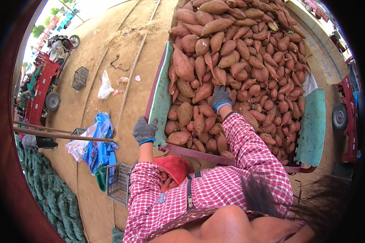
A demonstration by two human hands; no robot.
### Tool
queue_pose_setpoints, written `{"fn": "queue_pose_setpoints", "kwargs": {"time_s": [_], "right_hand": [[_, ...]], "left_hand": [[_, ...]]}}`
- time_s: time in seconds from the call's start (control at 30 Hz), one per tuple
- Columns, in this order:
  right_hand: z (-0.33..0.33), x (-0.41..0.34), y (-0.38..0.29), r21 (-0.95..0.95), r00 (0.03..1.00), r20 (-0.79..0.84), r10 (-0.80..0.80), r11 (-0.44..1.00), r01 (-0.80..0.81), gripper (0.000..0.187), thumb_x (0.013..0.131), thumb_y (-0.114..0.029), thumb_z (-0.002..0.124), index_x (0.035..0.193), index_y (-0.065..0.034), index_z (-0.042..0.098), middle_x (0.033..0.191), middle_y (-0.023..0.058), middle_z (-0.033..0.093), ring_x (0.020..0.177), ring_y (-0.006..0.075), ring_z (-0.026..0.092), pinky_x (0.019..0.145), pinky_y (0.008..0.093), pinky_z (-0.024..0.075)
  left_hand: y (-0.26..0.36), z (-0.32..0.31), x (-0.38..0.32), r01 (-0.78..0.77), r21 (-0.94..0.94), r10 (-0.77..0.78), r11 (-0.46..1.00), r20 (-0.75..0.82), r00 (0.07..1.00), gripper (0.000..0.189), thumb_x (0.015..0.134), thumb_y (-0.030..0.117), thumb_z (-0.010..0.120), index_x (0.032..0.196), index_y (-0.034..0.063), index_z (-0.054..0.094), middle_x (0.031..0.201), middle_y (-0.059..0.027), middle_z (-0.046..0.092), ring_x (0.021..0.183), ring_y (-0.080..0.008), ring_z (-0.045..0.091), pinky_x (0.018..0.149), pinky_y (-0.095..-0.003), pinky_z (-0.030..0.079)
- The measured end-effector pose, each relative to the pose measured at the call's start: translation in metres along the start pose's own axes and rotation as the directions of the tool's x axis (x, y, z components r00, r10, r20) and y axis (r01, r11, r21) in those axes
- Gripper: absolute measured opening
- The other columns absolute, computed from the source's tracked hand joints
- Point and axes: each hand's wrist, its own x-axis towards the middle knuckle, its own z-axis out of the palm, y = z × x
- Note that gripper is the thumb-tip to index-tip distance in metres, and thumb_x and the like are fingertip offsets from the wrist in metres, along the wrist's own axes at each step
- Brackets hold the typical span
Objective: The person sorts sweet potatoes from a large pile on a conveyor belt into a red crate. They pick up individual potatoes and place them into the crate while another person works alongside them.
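Sweet potatoes (243,48) with reddish skins fill a cart bed in a deep heap before me. My right hand (221,97), in a dark grey knit glove, is down on the heap. Its fingertips touch the lower end of a long sweet potato (219,76); whether they close on it is hard to see. My left hand (144,130), gloved likewise, grips the near left corner of the bed's teal side panel (161,100), thumb on the inner side. Below my left forearm, a red bag (175,167) holds more sweet potatoes.
A black plastic crate (118,182) stands left of the red bag. Blue plastic sheeting (100,139) and a white plastic bag (105,86) lie on the dirt ground. Wooden poles (64,133) jut in from the left above filled green mesh sacks (53,194). Red carts (44,88) stand on both sides.
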Motion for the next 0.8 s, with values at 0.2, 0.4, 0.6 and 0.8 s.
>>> {"fn": "queue_pose_setpoints", "kwargs": {"time_s": [0.2,0.4,0.6,0.8], "right_hand": [[-0.016,-0.013,-0.016,-0.280,0.964,0.255,-0.078,0.948,0.151,0.050,0.097,-0.016,0.054,0.147,-0.0184,0.050,0.160,0.0183,0.033,0.132,0.0348,0.054,0.092,0.0453,0.0541],[-0.032,-0.013,-0.056,-0.321,0.716,0.691,-0.100,0.845,0.428,0.055,0.096,-0.033,0.061,0.147,-0.0118,0.052,0.151,0.0161,0.047,0.132,0.0421,0.052,0.092,0.0595,0.0520],[-0.001,-0.018,-0.063,-0.380,0.872,0.489,-0.024,0.894,0.237,0.046,0.098,-0.032,0.058,0.138,-0.0086,0.061,0.148,0.0214,0.047,0.124,0.0438,0.058,0.079,0.0618,0.0569],[-0.003,-0.004,-0.047,-0.328,0.816,0.557,-0.153,0.863,0.385,0.049,0.092,-0.046,0.055,0.121,-0.0123,0.073,0.128,0.0121,0.069,0.115,0.0276,0.068,0.094,0.0402,0.0557]], "left_hand": [[0.005,-0.011,-0.004,0.002,-0.038,-0.002,0.999,-0.007,1.000,0.058,0.072,0.058,0.076,0.102,0.0091,0.067,0.094,-0.0178,0.072,0.090,-0.0373,0.069,0.078,-0.0481,0.053],[0.006,-0.012,-0.005,0.013,-0.046,-0.014,0.999,-0.016,1.000,0.059,0.071,0.059,0.077,0.102,0.0093,0.067,0.094,-0.0171,0.072,0.090,-0.0377,0.069,0.078,-0.0480,0.053],[0.003,-0.009,-0.009,-0.012,-0.018,0.011,1.000,-0.082,0.997,0.059,0.071,0.060,0.077,0.100,0.0094,0.067,0.092,-0.0164,0.072,0.089,-0.0368,0.069,0.076,-0.0482,0.053],[-0.002,-0.003,-0.007,-0.017,0.012,0.018,1.000,-0.070,0.997,0.058,0.071,0.060,0.077,0.098,0.0096,0.066,0.091,-0.0160,0.072,0.087,-0.0364,0.070,0.074,-0.0478,0.053]]}}
